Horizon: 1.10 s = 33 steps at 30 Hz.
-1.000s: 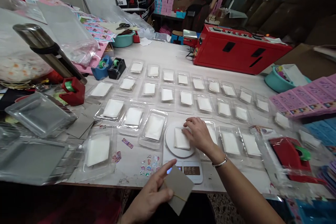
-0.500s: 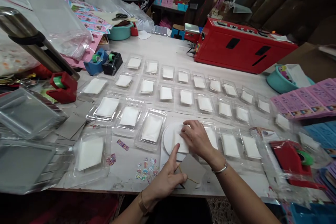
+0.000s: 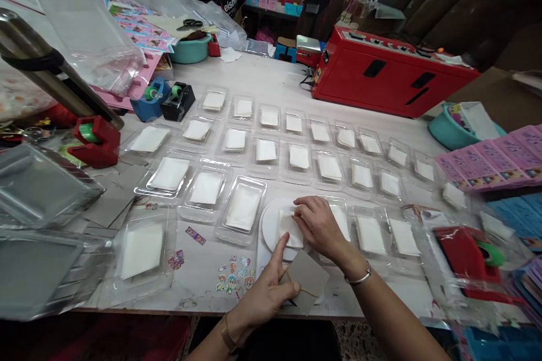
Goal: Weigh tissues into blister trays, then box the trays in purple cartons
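My left hand (image 3: 270, 292) pinches gray card (image 3: 312, 275) by the counter's edge (image 3: 203, 311), hiding some scale (image 3: 270, 223). I can't tell if my right hand (image 3: 317, 223) pinches paper (image 3: 286, 222). Farther back there's room.

card (image 3: 312, 273): smooth, matt; paper sheets (image 3: 288, 224): matt; trays (image 3: 231, 234): clear glossy plastic; flask (image 3: 53, 80): shiny metal.

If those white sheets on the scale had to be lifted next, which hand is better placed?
Probably the right hand: its fingers are at the white sheets on the scale, while the left hand, though also close, is holding grey card.
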Available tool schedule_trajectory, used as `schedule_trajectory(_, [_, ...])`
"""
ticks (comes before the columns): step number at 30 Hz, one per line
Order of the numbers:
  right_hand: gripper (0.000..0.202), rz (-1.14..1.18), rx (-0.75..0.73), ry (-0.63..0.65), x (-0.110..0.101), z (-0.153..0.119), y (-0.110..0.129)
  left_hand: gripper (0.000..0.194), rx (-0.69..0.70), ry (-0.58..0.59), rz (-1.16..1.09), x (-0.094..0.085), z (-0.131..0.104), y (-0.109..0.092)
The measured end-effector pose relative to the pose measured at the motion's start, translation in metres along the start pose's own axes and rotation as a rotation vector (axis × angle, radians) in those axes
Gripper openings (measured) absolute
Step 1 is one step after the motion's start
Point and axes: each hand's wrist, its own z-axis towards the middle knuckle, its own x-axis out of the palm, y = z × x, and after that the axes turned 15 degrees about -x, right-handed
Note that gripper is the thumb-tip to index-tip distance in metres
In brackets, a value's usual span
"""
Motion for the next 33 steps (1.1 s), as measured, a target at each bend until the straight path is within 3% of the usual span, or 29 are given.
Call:
schedule_trajectory(2, [0.014, 0.043, 0.021, -0.011, -0.007, -0.001, 0.000, 0.104, -0.007, 0.025, 0.014, 0.000, -0.005, -0.001])
schedule_trajectory(5, [0.013, 0.148, 0.091, -0.038, -0.023, -0.001, 0.001, 0.063, -0.001, 0.071, 0.053, -0.002, -0.015, 0.000])
schedule_trajectory(7, [0.013, 0.228, 0.147, -0.059, -0.039, -0.002, 0.004, 0.046, 0.023, 0.041, 0.050, -0.004, -0.022, 0.002])
schedule_trajectory(12, [0.013, 0.366, 0.197, -0.075, -0.081, -0.009, 0.026, 0.046, 0.043, -0.247, -0.066, -0.005, -0.031, 0.012])
schedule_trajectory(14, [0.011, 0.352, 0.169, -0.045, -0.088, -0.015, 0.044, 0.049, 0.032, -0.297, -0.113, 0.001, -0.033, 0.016])
schedule_trajectory(17, [0.010, 0.282, 0.118, 0.014, -0.083, -0.025, 0.074, 0.056, 0.091, -0.261, -0.142, 0.011, -0.034, 0.021])
schedule_trajectory(21, [0.012, 0.154, 0.076, 0.048, -0.063, -0.044, 0.102, 0.049, 0.184, -0.099, -0.128, 0.022, -0.032, 0.030])
schedule_trajectory(23, [0.013, 0.098, 0.072, 0.032, -0.054, -0.053, 0.111, 0.047, 0.167, -0.110, -0.111, 0.025, -0.029, 0.036])
schedule_trajectory(27, [0.012, 0.124, 0.092, 0.019, -0.051, -0.072, 0.121, 0.034, 0.100, -0.212, -0.086, 0.030, -0.028, 0.051])
schedule_trajectory(30, [0.004, 0.238, 0.184, 0.006, -0.059, -0.088, 0.121, 0.034, 0.056, -0.187, -0.047, 0.030, -0.036, 0.060])
schedule_trajectory(33, [0.007, 0.225, 0.300, -0.098, -0.067, -0.104, 0.113, 0.039, -0.019, -0.177, 0.000, 0.023, -0.047, 0.070])
